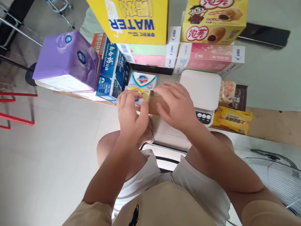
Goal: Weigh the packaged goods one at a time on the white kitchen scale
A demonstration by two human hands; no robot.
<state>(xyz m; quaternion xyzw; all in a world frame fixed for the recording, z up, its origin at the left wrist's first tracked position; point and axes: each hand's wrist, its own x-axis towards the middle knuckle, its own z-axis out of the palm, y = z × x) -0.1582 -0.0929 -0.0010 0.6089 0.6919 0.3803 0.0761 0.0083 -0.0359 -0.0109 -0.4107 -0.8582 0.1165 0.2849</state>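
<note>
A yellow-and-white soap box (146,94) lies near the front edge of the table, in front of a white-and-teal soap box (143,81). My left hand (132,114) has its bent fingers over the left part of the yellow box and its thumb at the front side, closed on it. To the right, my right hand (176,105) is open with thumb and fingers apart. Its fingertips are near the right end of the boxes, beside the white kitchen scale (199,89). Whether they touch a box I cannot tell.
Blue toothpaste boxes (108,70) and a purple tissue pack (68,61) stand left. Behind are a yellow WATER box (138,23), pink cartons (207,56) and a yellow snack box (213,23). Right of the scale lies a yellow packet (232,121); a fan (275,179) stands below right.
</note>
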